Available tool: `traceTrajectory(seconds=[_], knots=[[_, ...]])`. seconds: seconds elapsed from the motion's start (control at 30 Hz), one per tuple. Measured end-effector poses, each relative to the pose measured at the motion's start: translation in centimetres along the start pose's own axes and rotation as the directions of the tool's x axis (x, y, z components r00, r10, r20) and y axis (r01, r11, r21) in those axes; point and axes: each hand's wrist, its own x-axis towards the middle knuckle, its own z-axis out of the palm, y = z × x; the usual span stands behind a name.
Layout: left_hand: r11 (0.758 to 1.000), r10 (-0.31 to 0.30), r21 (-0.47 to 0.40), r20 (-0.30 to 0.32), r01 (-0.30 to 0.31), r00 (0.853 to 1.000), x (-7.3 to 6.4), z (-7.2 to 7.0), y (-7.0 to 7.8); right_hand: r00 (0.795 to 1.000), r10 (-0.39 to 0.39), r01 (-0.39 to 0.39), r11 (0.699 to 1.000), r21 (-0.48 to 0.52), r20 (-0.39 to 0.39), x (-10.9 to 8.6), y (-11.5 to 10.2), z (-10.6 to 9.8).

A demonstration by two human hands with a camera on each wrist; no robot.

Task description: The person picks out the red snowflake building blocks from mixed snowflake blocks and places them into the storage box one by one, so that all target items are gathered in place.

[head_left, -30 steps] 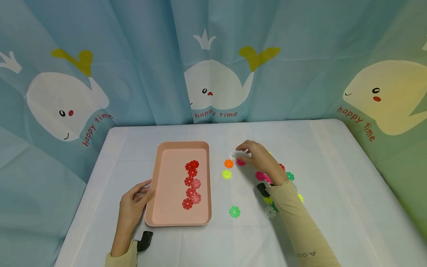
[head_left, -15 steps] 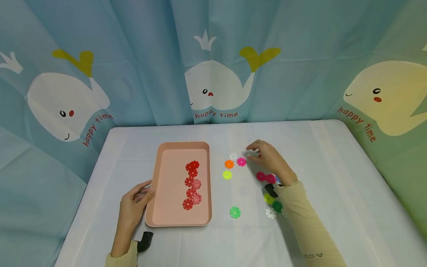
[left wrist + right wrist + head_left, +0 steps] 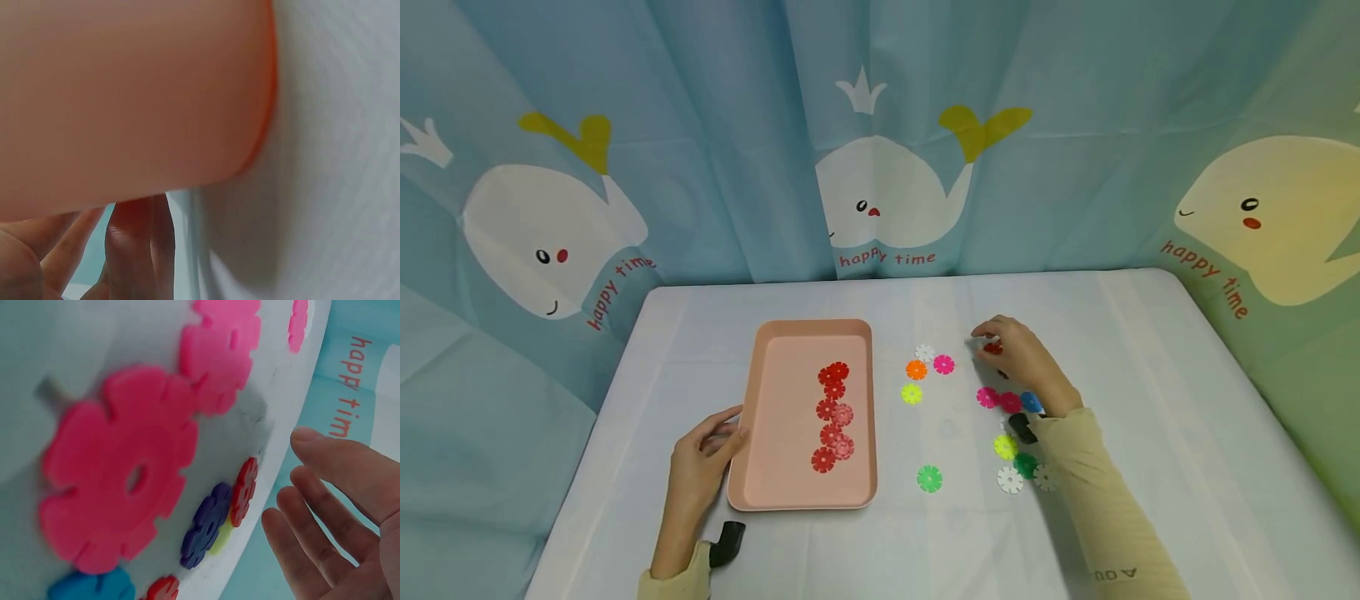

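Note:
My left hand (image 3: 700, 467) rests its thumb and fingertips on the left rim of a pink tray (image 3: 775, 492); in the left wrist view the tray's wall (image 3: 137, 125) hides the fingertips. Several red and pinkish snowflake discs (image 3: 823, 459) lie in a column in the tray. My right hand (image 3: 1018, 354), with nothing in it, hovers right of the tray, fingers apart and gently bent. Under it a red snowflake disc (image 3: 245, 490) lies beside a dark purple disc (image 3: 206, 525) that overlaps a yellow one. Two bright pink discs (image 3: 125, 469) lie nearer the right wrist camera.
Between tray and right hand lie white (image 3: 924, 353), orange (image 3: 916, 370), pink (image 3: 943, 364) and yellow (image 3: 912, 393) discs, with a green disc (image 3: 929, 479) nearer the front. More discs (image 3: 1025, 465) lie by the right forearm. A whale-print curtain (image 3: 730, 167) stands behind the white table (image 3: 820, 550).
My right hand has moved right from beside the white and pink discs to over the red one, uncovering the pink disc. The left hand and tray have stayed put.

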Motion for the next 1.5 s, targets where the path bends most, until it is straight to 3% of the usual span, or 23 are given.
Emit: traceTrajectory(seconds=[0.33, 0.53, 0.9, 1.17, 1.5], knots=[[1.000, 0.007, -0.011, -0.002, -0.007, 1.000, 0.0, 0.0, 0.0, 0.996, 0.083, -0.083, 0.996, -0.024, -0.016, 0.0, 0.5, -0.1], [1.000, 0.011, -0.016, -0.006, -0.012, 1.000, 0.0, 0.0, 0.0, 0.991, 0.130, -0.130, 0.991, -0.016, 0.015, -0.1, 0.8, 0.0], [0.999, 0.016, -0.035, 0.006, -0.016, 1.000, 0.0, -0.1, 0.0, 0.993, 0.112, -0.112, 0.994, 0.009, 0.041, 0.0, 1.4, -0.1], [0.999, 0.008, -0.042, 0.008, -0.008, 1.000, 0.1, 0.0, 0.0, 0.995, 0.099, -0.099, 0.995, 0.008, -0.002, -0.1, 1.7, -0.1], [0.999, 0.007, -0.044, 0.016, -0.007, 1.000, 0.0, -0.1, 0.1, 0.995, 0.099, -0.097, 0.992, 0.078, -0.026, -0.3, 1.5, 0.0]])
